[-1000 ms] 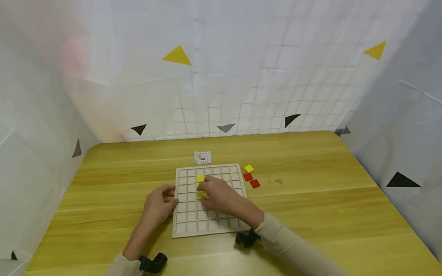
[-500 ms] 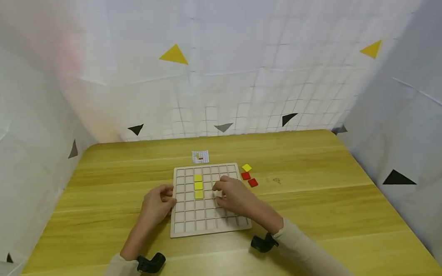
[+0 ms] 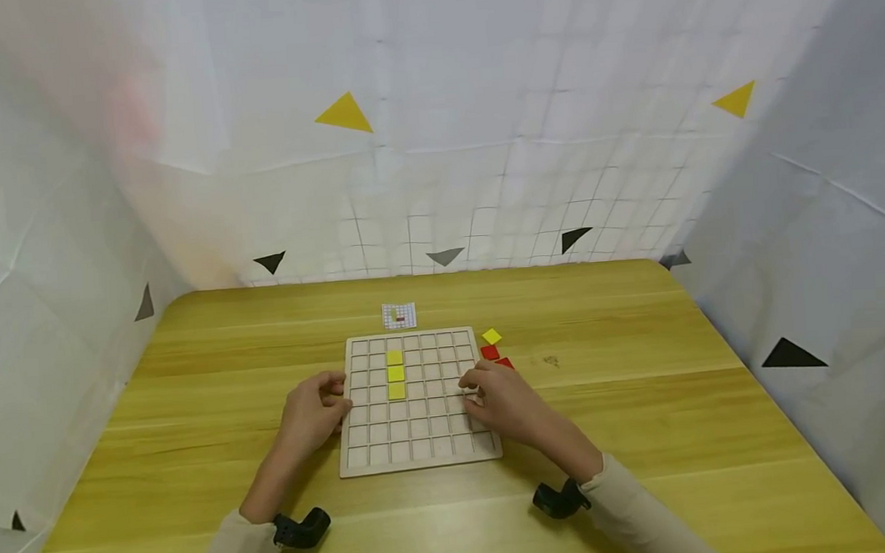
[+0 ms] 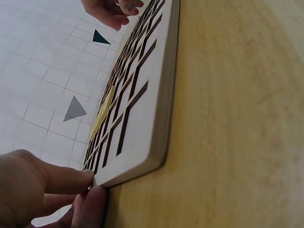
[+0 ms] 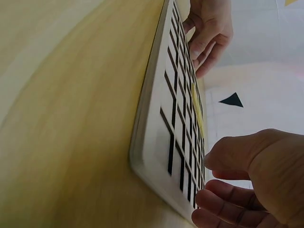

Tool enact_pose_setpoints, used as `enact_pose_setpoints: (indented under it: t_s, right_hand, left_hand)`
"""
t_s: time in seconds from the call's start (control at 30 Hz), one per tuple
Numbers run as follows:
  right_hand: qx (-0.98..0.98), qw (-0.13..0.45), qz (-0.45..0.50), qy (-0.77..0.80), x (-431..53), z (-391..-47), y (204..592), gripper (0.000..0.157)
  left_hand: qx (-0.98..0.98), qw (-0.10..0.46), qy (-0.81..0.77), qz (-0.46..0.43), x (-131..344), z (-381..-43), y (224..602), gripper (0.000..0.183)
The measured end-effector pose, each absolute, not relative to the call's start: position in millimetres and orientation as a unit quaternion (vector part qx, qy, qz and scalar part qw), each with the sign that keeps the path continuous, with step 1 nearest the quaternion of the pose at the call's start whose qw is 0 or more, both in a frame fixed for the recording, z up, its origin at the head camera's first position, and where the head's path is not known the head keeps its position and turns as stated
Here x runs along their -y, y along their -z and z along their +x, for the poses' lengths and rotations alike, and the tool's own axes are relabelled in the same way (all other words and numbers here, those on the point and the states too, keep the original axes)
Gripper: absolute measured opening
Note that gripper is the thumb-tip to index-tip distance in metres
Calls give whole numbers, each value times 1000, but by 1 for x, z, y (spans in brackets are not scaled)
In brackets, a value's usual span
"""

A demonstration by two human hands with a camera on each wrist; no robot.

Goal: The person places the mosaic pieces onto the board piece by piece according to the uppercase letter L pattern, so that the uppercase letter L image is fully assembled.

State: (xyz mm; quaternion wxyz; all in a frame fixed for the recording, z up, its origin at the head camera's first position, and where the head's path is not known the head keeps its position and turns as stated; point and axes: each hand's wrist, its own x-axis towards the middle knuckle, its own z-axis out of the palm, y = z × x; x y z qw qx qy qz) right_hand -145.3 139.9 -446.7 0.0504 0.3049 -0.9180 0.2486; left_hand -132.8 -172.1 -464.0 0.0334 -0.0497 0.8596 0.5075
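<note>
A square wooden grid board (image 3: 421,432) lies flat on the table. Three yellow square tiles (image 3: 396,373) sit in it, one below another in a single column. My left hand (image 3: 309,413) is at the board's left edge; in the left wrist view its thumb and a bent finger (image 4: 92,206) hold the rim. Over the right part of the board hovers my right hand (image 3: 509,402), its fingers loosely curved with nothing visible between them. Beyond it are a loose yellow tile (image 3: 492,336), a red tile (image 3: 490,352) and a second red tile (image 3: 504,363), partly covered by the hand.
Behind the board lies a small card (image 3: 399,315) printed with a coloured grid pattern. White sheets with yellow and black triangles (image 3: 792,353) enclose the wooden table (image 3: 645,416) at the back and sides. A dark mark (image 3: 551,361) shows on the tabletop to the right.
My right hand has left the yellow tiles and moved rightward across the board towards the loose tiles. All three tiles in the column now show. The left hand stays at the edge.
</note>
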Motion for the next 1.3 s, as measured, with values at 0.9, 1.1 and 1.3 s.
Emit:
enact_pose_setpoints:
  t_s: [0.9, 1.1, 1.3]
  right_hand:
    - [935, 60, 233, -262, -193, -147, 458, 18]
    - [940, 57, 218, -255, -205, -150, 458, 20]
    - [940, 54, 210, -264, -213, -154, 456, 19]
  left_hand:
    - [-859, 28, -507, -57, 172, -134, 466, 42]
    - [-860, 26, -506, -54, 173, -133, 466, 42]
    - [-862, 25, -504, -45, 172, -132, 466, 43]
